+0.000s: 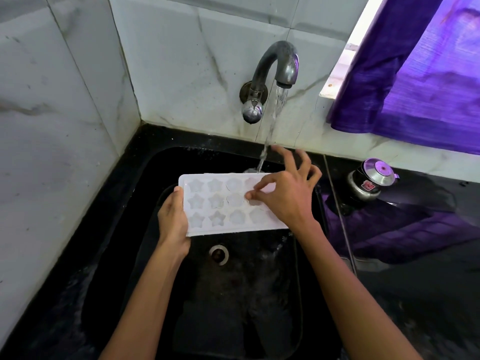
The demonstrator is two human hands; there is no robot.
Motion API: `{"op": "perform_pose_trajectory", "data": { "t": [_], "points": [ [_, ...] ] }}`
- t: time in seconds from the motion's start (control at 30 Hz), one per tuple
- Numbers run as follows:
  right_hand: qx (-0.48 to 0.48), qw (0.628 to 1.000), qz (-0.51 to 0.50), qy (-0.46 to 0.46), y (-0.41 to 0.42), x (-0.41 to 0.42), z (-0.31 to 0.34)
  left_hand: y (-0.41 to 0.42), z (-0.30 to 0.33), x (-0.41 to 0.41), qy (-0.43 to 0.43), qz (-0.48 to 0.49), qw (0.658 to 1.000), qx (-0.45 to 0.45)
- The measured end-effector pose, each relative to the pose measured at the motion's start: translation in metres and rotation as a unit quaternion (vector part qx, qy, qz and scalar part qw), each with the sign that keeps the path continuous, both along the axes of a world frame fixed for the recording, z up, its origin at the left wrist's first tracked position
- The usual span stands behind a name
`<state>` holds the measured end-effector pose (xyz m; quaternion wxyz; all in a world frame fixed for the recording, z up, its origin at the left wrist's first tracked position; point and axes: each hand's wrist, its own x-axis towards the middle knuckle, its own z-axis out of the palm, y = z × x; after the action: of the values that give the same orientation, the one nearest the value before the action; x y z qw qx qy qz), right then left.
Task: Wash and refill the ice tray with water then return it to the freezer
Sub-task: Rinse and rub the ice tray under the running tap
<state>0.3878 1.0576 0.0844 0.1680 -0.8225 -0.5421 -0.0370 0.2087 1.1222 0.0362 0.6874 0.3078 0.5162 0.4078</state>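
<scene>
The left hand (172,216) grips the ice tray (220,206) at its nine o'clock edge over the sink (124,229), while the right hand (288,193), fingers loosely spread, touches a cavity under running water (272,120).

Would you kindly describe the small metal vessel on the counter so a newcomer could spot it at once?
Start at the black sink under the running tap. Move right onto the dark countertop, below the purple curtain. There stands a small steel pot with a shiny lid and a red label, the only metal container on that counter.
</scene>
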Motion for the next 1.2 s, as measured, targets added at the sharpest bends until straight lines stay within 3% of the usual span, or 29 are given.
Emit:
{"op": "perform_pose_trajectory", "data": {
  "t": [0.1, 0.27, 0.6, 0.8, 1.0, 1.1, 1.2],
  "points": [
    [0.013, 0.999, 0.011, 0.043, -0.004, -0.005, -0.002, 0.002, 0.003, -0.001, -0.005, 0.018, 1.000, 0.004],
    [-0.136, 0.989, 0.048, 0.046, -0.017, -0.010, -0.010, 0.002, 0.002, 0.002, -0.006, 0.048, 0.999, 0.008],
    [-0.133, 0.991, 0.009, 0.027, -0.013, -0.011, -0.018, -0.011, -0.002, 0.015, -0.006, 0.086, 0.996, 0.023],
    [-0.085, 0.996, -0.011, 0.022, -0.009, -0.011, -0.013, -0.012, -0.001, 0.013, -0.006, 0.094, 0.995, 0.021],
    [-0.108, 0.994, 0.020, 0.011, -0.005, -0.011, -0.006, -0.006, 0.003, 0.012, -0.001, 0.087, 0.996, 0.034],
    [-0.040, 0.997, -0.036, 0.058, -0.005, -0.009, -0.006, -0.002, 0.003, 0.015, -0.002, 0.093, 0.995, 0.028],
    [0.029, 0.995, -0.088, 0.035, -0.007, -0.014, -0.009, 0.003, 0.007, 0.024, 0.001, 0.102, 0.994, 0.034]
  ]
}}
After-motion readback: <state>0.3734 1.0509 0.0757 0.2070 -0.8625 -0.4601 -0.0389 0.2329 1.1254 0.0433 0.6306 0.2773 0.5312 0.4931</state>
